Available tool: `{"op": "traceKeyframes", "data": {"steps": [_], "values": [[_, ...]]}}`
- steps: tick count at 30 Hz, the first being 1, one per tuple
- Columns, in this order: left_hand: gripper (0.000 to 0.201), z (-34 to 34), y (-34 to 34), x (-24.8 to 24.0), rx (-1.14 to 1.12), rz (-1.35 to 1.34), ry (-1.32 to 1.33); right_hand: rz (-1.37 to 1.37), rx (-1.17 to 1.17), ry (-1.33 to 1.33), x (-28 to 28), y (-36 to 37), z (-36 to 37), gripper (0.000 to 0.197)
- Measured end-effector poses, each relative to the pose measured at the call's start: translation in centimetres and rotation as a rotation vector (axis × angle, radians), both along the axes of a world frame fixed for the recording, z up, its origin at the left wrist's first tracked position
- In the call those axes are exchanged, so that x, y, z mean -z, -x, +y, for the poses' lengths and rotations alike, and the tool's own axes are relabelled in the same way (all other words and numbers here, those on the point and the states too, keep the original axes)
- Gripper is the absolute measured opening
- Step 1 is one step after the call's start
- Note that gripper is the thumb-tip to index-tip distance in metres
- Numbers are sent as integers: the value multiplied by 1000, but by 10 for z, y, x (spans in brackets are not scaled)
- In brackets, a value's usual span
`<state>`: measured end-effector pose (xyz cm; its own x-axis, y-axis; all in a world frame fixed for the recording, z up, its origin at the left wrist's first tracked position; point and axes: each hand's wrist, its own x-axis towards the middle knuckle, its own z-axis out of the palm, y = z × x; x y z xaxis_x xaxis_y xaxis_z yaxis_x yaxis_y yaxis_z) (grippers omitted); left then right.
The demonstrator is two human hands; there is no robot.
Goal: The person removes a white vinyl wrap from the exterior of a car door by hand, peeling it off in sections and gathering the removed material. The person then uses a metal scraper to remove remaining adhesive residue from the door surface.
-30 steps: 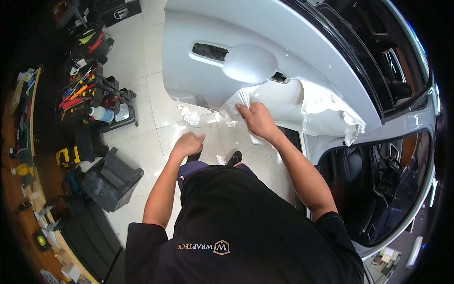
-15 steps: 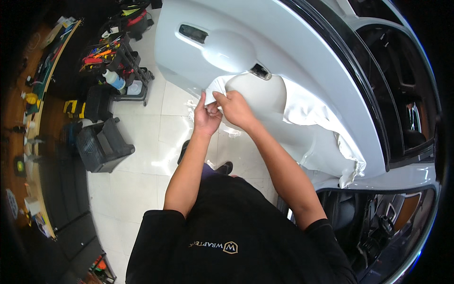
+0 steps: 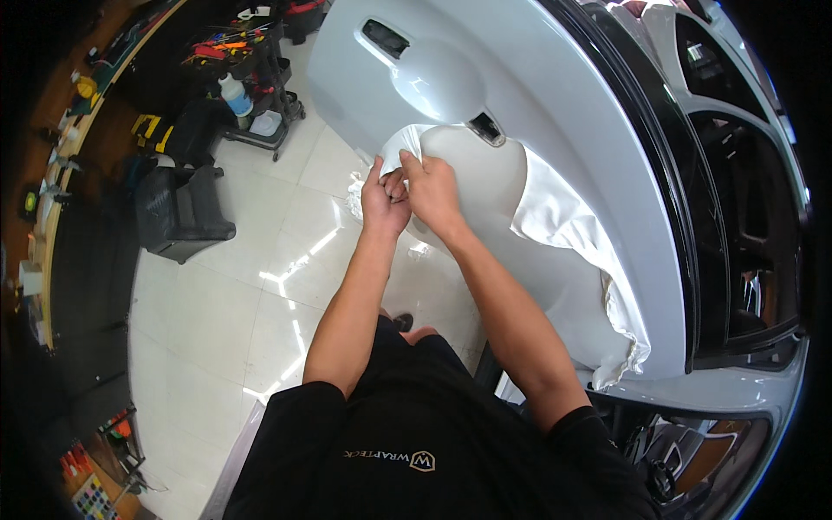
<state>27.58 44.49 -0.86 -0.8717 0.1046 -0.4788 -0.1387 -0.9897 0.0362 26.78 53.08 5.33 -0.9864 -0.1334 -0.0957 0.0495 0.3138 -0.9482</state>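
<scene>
Both hands at loose white film (image 3: pixel 565 217) on a silver car door (image 3: pixel 598 147)

A tool cart (image 3: pixel 286 111) with a bottle (image 3: pixel 235 97) and a black, stool-shaped piece (image 3: pixel 184 208) stand left, well apart from the door; crumpled white scraps (image 3: pixel 354 196) lie on the floor beyond the left hand (image 3: pixel 384 204). The hands and forearms block part of the film. A second ago the left hand hung apart; now it is beside the right hand (image 3: pixel 433 195), which pinches the film. The left is half curled, palm up; whether it grips is hard to tell. Satiny, wrinkled film folds along the smooth, curved door.
</scene>
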Motion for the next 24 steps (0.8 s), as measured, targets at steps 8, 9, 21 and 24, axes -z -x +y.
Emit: {"op": "traceKeyframes", "data": {"steps": [8, 9, 21, 24], "values": [[45, 11, -13, 4, -56, 93, 3, 10, 3, -186, -32, -16, 5, 47], [45, 14, -15, 4, -81, 83, 26, 26, 6, -218, -29, -16, 7, 48], [42, 35, -43, 2, -146, 102, 87, 98, -24, -304, -24, -31, 29, 52], [42, 42, -50, -1, -154, 103, 103, 86, -22, -258, -24, -37, 35, 51]]}}
